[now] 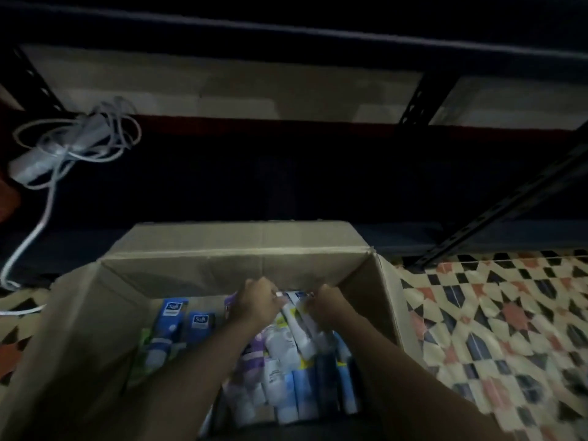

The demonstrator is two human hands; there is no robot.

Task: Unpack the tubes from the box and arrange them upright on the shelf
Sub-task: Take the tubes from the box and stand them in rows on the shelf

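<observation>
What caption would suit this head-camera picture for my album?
Left hand and right hand grip tubes inside an open cardboard box before a dark metal shelf.

Left hand (258, 301) and right hand (327, 306) inside the cardboard box (222, 269), curled round tubes (294, 326) near its far wall

The box (191, 272) stands open-topped; its far flap (238, 235) fronts the shelf (302, 179); a cable (73, 138) clutters the left.

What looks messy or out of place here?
A white cable lies in a tangled heap at the left of the dark shelf, one end trailing down toward the floor. In the box, the tubes lie jumbled at different angles. The picture is dim, but nothing looks spilled or broken.
</observation>
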